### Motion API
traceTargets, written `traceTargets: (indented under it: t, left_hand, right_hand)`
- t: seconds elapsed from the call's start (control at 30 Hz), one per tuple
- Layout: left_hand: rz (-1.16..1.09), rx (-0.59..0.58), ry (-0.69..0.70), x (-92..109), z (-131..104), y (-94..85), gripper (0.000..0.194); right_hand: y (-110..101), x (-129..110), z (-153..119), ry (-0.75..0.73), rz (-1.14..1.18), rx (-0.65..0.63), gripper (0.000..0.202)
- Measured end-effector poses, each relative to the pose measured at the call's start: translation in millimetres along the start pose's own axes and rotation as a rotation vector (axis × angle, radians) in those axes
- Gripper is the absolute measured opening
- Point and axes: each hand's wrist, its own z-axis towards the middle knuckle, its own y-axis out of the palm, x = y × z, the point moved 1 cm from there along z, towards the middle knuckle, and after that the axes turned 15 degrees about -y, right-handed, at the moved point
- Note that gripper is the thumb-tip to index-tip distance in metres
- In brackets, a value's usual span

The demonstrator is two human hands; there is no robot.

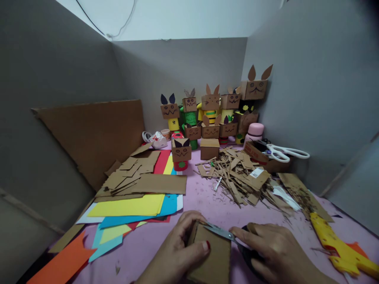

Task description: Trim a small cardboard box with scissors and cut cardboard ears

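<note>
My left hand (183,246) grips a brown cardboard box (213,258) near the front edge of the view, its thumb lying across the top face. In my right hand (268,250) is a pair of scissors (229,235) with black handles. Their metal blades lie along the box's far edge, pointing left toward my left fingers. Whether the blades are cutting into the cardboard I cannot tell. The lower part of the box runs out of the frame.
Cardboard scraps (237,175) are heaped behind my hands. Coloured paper (127,207) and cardboard pieces (160,183) lie left. Cardboard animal figures (210,102) stand at the back. A yellow glue gun (334,244) lies right, below white-handled scissors (288,153) in a box. Grey partitions (183,63) enclose the table.
</note>
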Motion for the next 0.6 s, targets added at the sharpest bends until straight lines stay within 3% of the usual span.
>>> traceTargets:
  t: [0.1, 0.3, 0.6]
  left_hand:
    - [0.043, 0.062, 0.044, 3, -2, 0.0, 0.04]
    - [-0.061, -0.071, -0.007, 2, -4, 2.8, 0.041]
    - [-0.029, -0.054, -0.027, 0, -5, 2.1, 0.04]
  right_hand:
    - [-2, -1, 2, -0.024, -0.019, -0.013, 0.05]
    - [-8, -2, 5, -0.061, -0.081, 0.03, 0.051]
    - [-13, -5, 8, -0.123, -0.052, 0.052, 0.046]
